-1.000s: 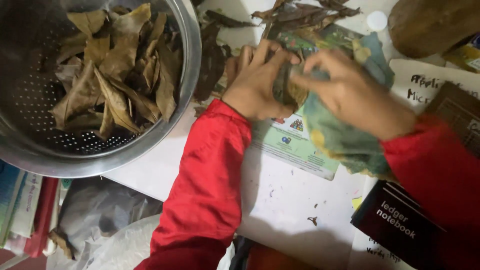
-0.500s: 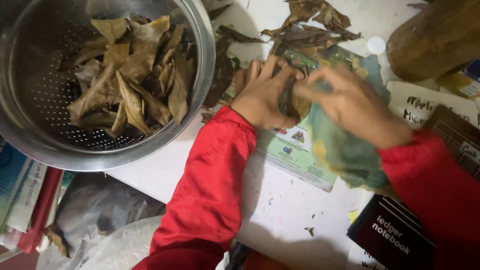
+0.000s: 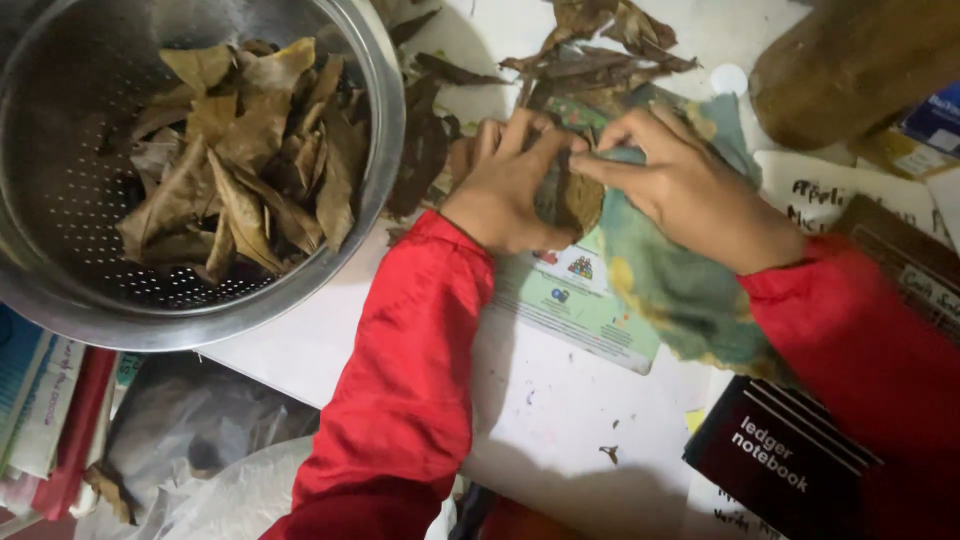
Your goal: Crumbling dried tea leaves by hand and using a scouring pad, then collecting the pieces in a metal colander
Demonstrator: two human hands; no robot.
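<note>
- both hands have drifted down the view since a second ago.
- left hand point(image 3: 505, 190) and right hand point(image 3: 690, 190) pinch a dry leaf point(image 3: 570, 200), fingers closed, over the cloth point(image 3: 680, 290) on the bench point(image 3: 560, 420).
- colander point(image 3: 385, 150) of leaves sits at nine o'clock.

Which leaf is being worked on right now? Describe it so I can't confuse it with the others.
Start at the metal colander on the left, then move right past the loose leaves to the blue-green cloth. The leaf is pinched between the left hand and right hand, the only one held against the cloth.
</note>
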